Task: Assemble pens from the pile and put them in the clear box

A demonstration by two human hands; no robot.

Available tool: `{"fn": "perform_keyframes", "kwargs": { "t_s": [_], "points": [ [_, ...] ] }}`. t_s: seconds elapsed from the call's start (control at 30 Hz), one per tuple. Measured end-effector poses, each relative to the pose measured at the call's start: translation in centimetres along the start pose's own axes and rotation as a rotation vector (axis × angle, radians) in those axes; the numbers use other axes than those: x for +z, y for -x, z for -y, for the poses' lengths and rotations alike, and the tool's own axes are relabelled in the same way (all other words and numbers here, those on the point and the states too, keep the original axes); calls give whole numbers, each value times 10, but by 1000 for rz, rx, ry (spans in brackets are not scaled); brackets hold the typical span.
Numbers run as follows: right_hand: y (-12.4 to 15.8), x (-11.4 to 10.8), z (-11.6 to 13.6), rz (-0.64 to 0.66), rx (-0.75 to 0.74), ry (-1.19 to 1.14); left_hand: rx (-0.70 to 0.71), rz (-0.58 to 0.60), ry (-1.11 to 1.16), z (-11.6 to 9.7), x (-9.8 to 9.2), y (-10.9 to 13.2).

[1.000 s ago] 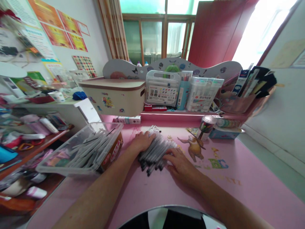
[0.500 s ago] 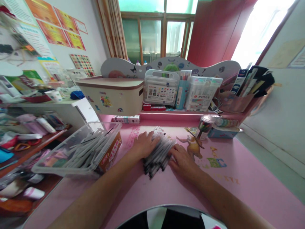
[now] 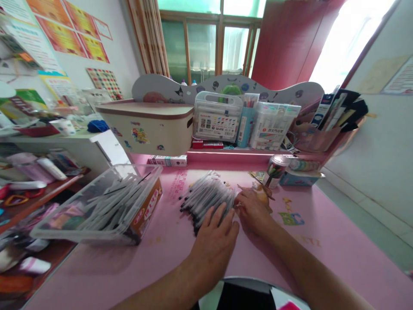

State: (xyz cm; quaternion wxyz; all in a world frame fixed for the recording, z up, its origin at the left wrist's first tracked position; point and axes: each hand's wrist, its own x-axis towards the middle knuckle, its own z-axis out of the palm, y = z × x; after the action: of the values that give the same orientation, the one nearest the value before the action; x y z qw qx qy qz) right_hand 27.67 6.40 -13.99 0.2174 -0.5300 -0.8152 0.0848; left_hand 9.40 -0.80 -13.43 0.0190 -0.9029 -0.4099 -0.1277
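A fanned pile of slim pens point(image 3: 206, 193) with pale, clear-looking barrels and dark ends lies on the pink desk point(image 3: 155, 262). My left hand point(image 3: 213, 241) rests with its fingers outstretched over the near right part of the pile, touching the dark ends. At the pile's right edge, my right hand point(image 3: 254, 213) has its fingers bent and drawn together. Whatever lies between those fingertips is hidden. To the left stands a clear plastic bin point(image 3: 80, 237) holding many similar pens point(image 3: 112, 198).
A lidded cream box point(image 3: 148, 129), a marker case point(image 3: 216, 118) and a second clear pen case point(image 3: 274, 127) line the shelf. A jar point(image 3: 275, 170) and a blue box point(image 3: 300, 177) stand at the back right. Cluttered shelves point(image 3: 41, 193) flank the desk.
The pens, bunched between both hands before, now lie spread out wider to the left. My left hand has moved from their far left side to the near side. My right hand has shifted slightly.
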Motion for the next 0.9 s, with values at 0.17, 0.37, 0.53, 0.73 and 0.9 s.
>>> {"fn": "perform_keyframes", "kwargs": {
  "t_s": [0.17,0.37,0.53,0.73,0.9],
  "points": [
    [0,3,-7,28,-18,44,5,27,50,6,7,0],
    [1,-7,2,7,99,9,-10,28,95,10,10,2],
    [4,-10,20,53,232,47,11,-1,113,9,12,1],
    [5,-9,16,73,403,115,2,3,113,9,12,1],
    [-1,-10,1,-17,473,-53,17,-16,133,7,15,2]
  ]
}}
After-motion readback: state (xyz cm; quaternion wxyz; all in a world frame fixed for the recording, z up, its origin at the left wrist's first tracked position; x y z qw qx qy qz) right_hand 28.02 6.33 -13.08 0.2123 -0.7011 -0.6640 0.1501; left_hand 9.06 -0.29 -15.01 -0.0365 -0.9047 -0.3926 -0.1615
